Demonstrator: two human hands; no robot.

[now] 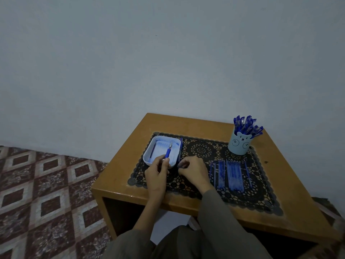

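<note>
Now, with left hand (157,173), pinches a blue pen grip (168,152), tip up over the white tray (146,156). With curled right hand (192,170), holds a blue barrel (180,145) just beside the tray, left of the refills (231,174).

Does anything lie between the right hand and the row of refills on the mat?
Nothing visible does. Only bare lace mat separates the right hand from the refills to its right. The left hand, holding a pen over the white tray, is on the other side.
</note>
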